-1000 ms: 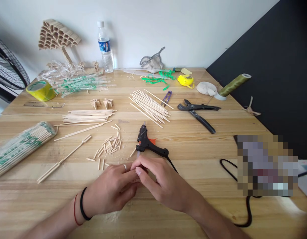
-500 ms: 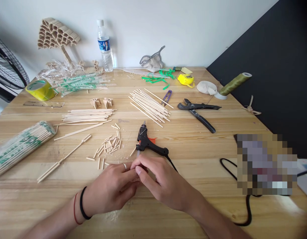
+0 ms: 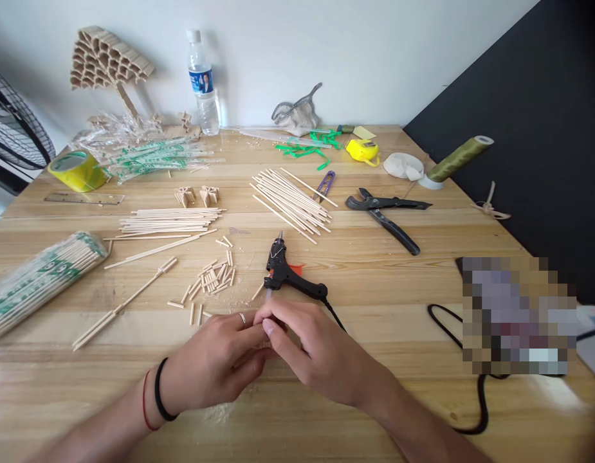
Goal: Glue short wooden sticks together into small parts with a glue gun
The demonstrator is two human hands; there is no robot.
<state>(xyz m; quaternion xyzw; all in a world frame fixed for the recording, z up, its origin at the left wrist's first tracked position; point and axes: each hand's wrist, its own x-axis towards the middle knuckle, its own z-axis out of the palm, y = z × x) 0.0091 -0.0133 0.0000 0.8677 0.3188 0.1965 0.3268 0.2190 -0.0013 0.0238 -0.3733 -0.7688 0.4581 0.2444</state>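
My left hand [image 3: 220,360] and my right hand [image 3: 311,354] meet at the front middle of the table, fingers closed together. Between them a bit of a small cluster of pale wooden stick pieces [image 3: 267,344] shows; my fingers hide the rest. Just beyond my fingertips lies a black hot glue gun [image 3: 283,273] with an orange trigger, nozzle facing away. Short cut stick pieces [image 3: 213,280] are scattered to its left. A long stick with shorter pieces joined at both ends [image 3: 126,305] rests farther left.
Loose wooden sticks [image 3: 292,202] lie behind the glue gun, another pile [image 3: 172,220] to their left. Black cutting pliers [image 3: 384,212] and a yellow tape measure [image 3: 363,152] are at the right. A bagged stick bundle [image 3: 46,283] fills the left edge; a bottle [image 3: 201,87] stands at the back.
Both hands keep almost the same pose, pressed together around the small wooden pieces. The camera view has shifted slightly; the things on the table lie as before.
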